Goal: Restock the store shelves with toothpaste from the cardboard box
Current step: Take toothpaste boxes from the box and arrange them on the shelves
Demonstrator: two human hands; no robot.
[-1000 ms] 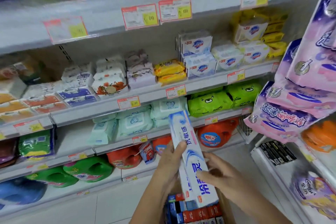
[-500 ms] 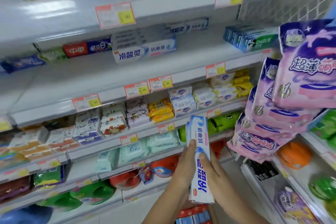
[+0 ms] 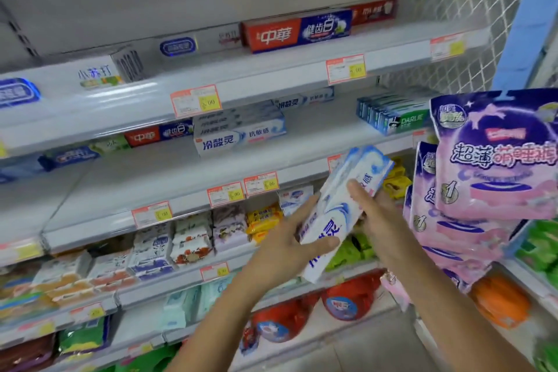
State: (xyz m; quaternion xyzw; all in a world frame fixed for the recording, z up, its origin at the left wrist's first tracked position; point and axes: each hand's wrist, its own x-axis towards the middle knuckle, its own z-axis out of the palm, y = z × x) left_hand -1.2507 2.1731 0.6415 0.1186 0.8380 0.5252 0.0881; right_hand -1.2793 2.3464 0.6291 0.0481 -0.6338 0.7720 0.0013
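Head view: left hand (image 3: 287,240) and right hand (image 3: 385,220) fingers grip tilted toothpaste boxes (image 3: 339,211); pink packs (image 3: 495,184) hang just beside; shelf (image 3: 320,142) above carries stacked cartons (image 3: 238,133).

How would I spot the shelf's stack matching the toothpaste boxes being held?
Take the white shelf second from the top, just above the soap bars. Near its middle lies a stack of toothpaste boxes. Its boxes are white with pale blue swirls, whereas the box to its left is red and dark blue and the Darlie boxes to its right are green-fronted.
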